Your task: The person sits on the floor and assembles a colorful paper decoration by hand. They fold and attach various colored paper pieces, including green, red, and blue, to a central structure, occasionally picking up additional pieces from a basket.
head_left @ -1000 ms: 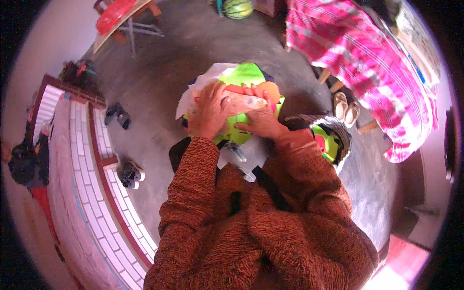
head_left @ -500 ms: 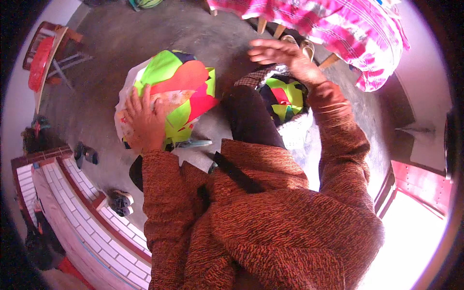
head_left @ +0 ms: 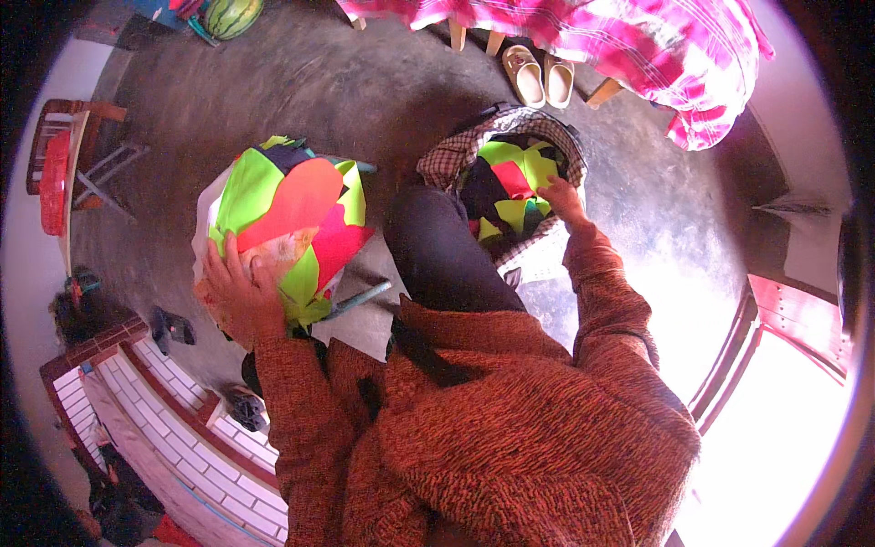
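Observation:
A heap of cloth pieces [head_left: 292, 201] in lime green, orange, red and white floral print sits on a stand at my left, whose legs show beneath. My left hand [head_left: 244, 294] lies on the near left side of the heap, fingers spread. At my right, past my knee, stands a round checked-cloth-lined basket [head_left: 442, 164] filled with lime-green, red and dark cloth scraps [head_left: 510, 178]. My right hand [head_left: 570, 202] reaches in over its right rim, its fingertips closed at a lime-green cloth piece [head_left: 545, 166]. Part of that grip is hidden.
Beyond the basket, beige clogs [head_left: 524, 77] stand by a wooden-legged bed or table with a pink checked cover [head_left: 638, 46]. A watermelon [head_left: 232, 16] lies at the far left. A folding stand [head_left: 109, 173], dark shoes [head_left: 171, 325] and a white-tiled step [head_left: 173, 428] are leftward.
My right hand has come down from above the basket into its cloth scraps. My left hand stays on the heap. The view has shifted, showing more of the basket and clogs.

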